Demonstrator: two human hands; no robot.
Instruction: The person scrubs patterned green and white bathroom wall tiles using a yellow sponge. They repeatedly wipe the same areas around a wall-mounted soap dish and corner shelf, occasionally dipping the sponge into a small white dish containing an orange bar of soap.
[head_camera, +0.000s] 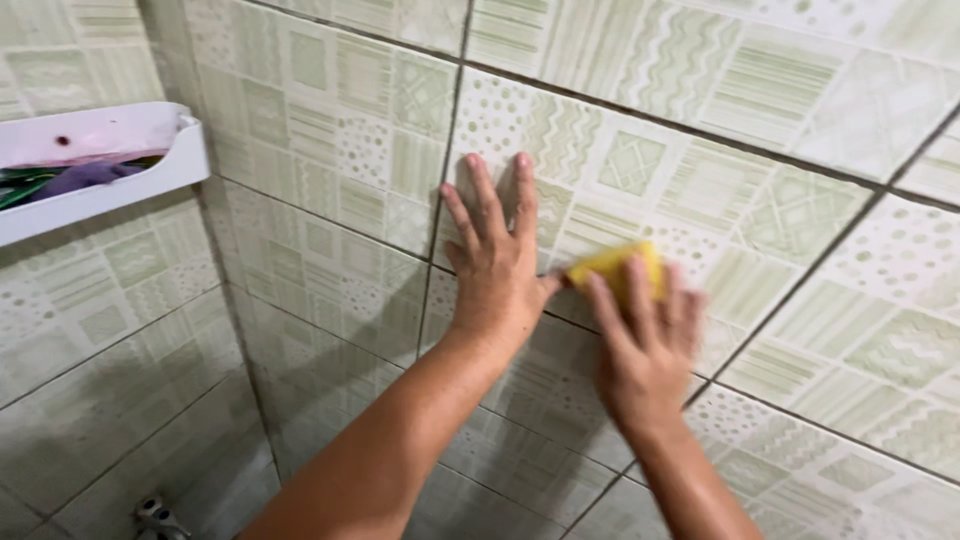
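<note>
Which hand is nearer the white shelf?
Left. The left hand lies flat on the tiled wall, well right of the white shelf; the right hand, pressing a yellow sponge, is farther right.

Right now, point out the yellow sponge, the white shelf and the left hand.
yellow sponge (612, 268), head view, bare top face.
white shelf (100, 195), head view, front wall.
left hand (497, 265), head view, back of the hand.

A white shelf (100, 170) is fixed to the side wall at upper left — something purple and green lies in it, too blurred to tell. Pale green patterned tiles (330, 130) cover both walls, split by dark grout lines (445, 170). A metal fitting (158, 518) shows at the bottom edge — partly cut off.
</note>
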